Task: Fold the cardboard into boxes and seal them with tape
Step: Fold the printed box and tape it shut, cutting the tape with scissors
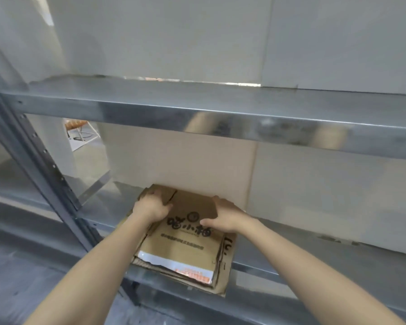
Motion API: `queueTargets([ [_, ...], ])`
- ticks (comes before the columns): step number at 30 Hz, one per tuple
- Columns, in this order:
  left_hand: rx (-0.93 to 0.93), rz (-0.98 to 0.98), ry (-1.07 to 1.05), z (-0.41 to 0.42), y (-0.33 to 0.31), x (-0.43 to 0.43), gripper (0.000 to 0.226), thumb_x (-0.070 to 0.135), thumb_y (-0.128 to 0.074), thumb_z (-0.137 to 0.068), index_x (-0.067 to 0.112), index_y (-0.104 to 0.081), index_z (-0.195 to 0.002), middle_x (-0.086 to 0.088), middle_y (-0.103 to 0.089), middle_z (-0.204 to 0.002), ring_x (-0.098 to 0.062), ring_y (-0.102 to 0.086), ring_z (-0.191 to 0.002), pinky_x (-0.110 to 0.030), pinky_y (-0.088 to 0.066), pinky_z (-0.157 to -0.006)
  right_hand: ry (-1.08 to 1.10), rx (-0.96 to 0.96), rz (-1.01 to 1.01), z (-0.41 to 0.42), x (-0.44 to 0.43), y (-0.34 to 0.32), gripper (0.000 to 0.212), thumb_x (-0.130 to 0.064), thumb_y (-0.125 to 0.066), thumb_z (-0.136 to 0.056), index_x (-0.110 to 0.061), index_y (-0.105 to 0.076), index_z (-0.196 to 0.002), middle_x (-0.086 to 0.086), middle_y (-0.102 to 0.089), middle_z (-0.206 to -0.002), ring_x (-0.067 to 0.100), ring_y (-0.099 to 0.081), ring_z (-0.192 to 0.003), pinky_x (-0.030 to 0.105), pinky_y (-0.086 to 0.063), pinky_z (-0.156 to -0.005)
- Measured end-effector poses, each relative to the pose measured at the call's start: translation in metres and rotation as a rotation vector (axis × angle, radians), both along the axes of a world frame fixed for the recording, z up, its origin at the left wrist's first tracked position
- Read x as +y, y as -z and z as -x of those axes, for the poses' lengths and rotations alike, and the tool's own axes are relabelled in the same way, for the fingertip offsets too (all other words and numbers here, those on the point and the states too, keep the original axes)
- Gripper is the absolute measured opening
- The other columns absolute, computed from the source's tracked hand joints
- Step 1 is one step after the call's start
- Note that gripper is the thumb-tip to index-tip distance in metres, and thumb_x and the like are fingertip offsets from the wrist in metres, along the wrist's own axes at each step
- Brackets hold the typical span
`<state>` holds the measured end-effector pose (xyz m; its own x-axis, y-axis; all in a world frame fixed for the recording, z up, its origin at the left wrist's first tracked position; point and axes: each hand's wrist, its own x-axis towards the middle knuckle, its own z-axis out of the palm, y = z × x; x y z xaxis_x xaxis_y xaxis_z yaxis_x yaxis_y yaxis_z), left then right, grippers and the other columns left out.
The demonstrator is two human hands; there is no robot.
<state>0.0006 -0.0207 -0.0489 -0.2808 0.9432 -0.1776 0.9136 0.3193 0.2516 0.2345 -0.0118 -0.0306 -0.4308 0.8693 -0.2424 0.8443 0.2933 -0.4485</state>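
A stack of flattened brown cardboard boxes [185, 245] lies on a metal shelf, its near end overhanging the shelf's front edge. The top sheet carries dark printed characters and a strip of white tape along its near edge. My left hand [150, 206] grips the far left flap of the top sheet, fingers curled over its edge. My right hand [225, 215] holds the sheet's right side, thumb lying on the printed face and fingers wrapped round the edge. No tape roll is in view.
The lower metal shelf [314, 249] stretches to the right. An upper metal shelf [220, 109] juts out above the hands. A perforated grey upright [45, 165] stands at the left. Pale panels close the back; floor shows at the lower left.
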Motion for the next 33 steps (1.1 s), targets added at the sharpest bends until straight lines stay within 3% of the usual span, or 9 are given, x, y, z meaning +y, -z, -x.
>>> queueTargets([
  [6,0.071,0.161,-0.061,0.031,0.017,0.016,0.096,0.071,-0.044,-0.087,0.013,-0.009,-0.154,-0.021,-0.011,-0.158,-0.039,-0.018,-0.144,-0.046,-0.028,-0.114,0.132,-0.104,0.000,0.021,0.003,0.019,0.096,-0.061,-0.064,-0.082,-0.017,-0.017,-0.154,0.012,-0.023,-0.157,0.031,-0.024,-0.143,0.039,-0.031,-0.113],
  [9,0.029,0.250,-0.055,0.040,0.028,0.022,0.113,0.080,-0.047,-0.078,0.010,-0.001,-0.154,-0.020,-0.012,-0.159,-0.038,-0.023,-0.143,-0.046,-0.031,-0.113,0.233,-0.188,0.013,0.027,0.000,0.029,0.104,-0.063,-0.065,-0.079,-0.016,-0.011,-0.154,0.015,-0.014,-0.159,0.036,-0.015,-0.145,0.043,-0.023,-0.116],
  [13,-0.041,0.237,-0.056,0.047,0.035,0.033,0.123,0.081,-0.056,-0.069,0.009,-0.002,-0.154,-0.016,-0.019,-0.158,-0.035,-0.029,-0.141,-0.047,-0.036,-0.110,0.329,-0.116,0.078,0.034,-0.004,0.034,0.114,-0.057,-0.072,-0.076,-0.015,-0.002,-0.155,0.019,-0.005,-0.160,0.037,-0.011,-0.147,0.042,-0.026,-0.117],
  [18,-0.091,0.180,-0.068,0.045,0.028,0.041,0.127,0.088,-0.052,-0.054,0.019,-0.015,-0.154,-0.011,-0.034,-0.153,-0.034,-0.043,-0.133,-0.048,-0.044,-0.101,0.409,-0.038,0.044,0.033,0.000,0.030,0.117,-0.057,-0.078,-0.070,-0.015,-0.008,-0.154,0.021,-0.009,-0.158,0.040,-0.018,-0.144,0.042,-0.033,-0.114],
  [21,-0.082,0.168,-0.079,0.034,0.020,0.041,0.120,0.090,-0.043,-0.058,0.021,-0.018,-0.154,-0.010,-0.031,-0.155,-0.034,-0.038,-0.136,-0.049,-0.040,-0.105,0.423,-0.024,0.030,0.021,0.004,0.023,0.116,-0.063,-0.076,-0.068,-0.011,-0.014,-0.152,0.020,-0.018,-0.155,0.039,-0.020,-0.142,0.042,-0.036,-0.111],
  [25,-0.181,0.127,-0.206,0.011,0.012,0.034,0.140,0.100,-0.030,-0.036,0.023,-0.021,-0.152,-0.012,-0.033,-0.154,-0.038,-0.037,-0.135,-0.053,-0.041,-0.103,0.405,0.020,-0.034,-0.009,0.006,0.009,0.105,-0.061,-0.076,-0.069,-0.014,-0.023,-0.148,0.014,-0.027,-0.151,0.035,-0.023,-0.137,0.044,-0.041,-0.104],
  [27,-0.240,0.096,-0.259,-0.011,0.001,0.021,0.136,0.099,-0.037,-0.045,0.018,-0.021,-0.153,-0.013,-0.035,-0.152,-0.039,-0.034,-0.137,-0.053,-0.036,-0.107,0.386,0.089,-0.057,-0.031,0.006,0.001,0.097,-0.057,-0.077,-0.071,-0.014,-0.029,-0.144,0.013,-0.029,-0.148,0.033,-0.023,-0.135,0.040,-0.041,-0.100],
  [30,-0.396,0.052,-0.317,-0.051,-0.011,0.002,0.125,0.088,-0.056,-0.058,0.011,-0.024,-0.152,-0.013,-0.044,-0.147,-0.036,-0.043,-0.132,-0.040,-0.038,-0.107,0.359,0.192,-0.093,-0.072,0.001,-0.012,0.085,-0.051,-0.078,-0.072,-0.014,-0.036,-0.136,0.010,-0.035,-0.140,0.032,-0.027,-0.128,0.035,-0.037,-0.089],
  [33,-0.641,-0.080,-0.381,-0.091,-0.012,-0.014,0.123,0.078,-0.067,-0.062,0.013,-0.016,-0.153,-0.013,-0.036,-0.152,-0.035,-0.042,-0.134,-0.041,-0.039,-0.107,0.382,0.269,-0.113,-0.114,-0.007,-0.020,0.082,-0.049,-0.078,-0.074,-0.014,-0.038,-0.137,0.009,-0.037,-0.139,0.031,-0.028,-0.128,0.035,-0.036,-0.092],
])
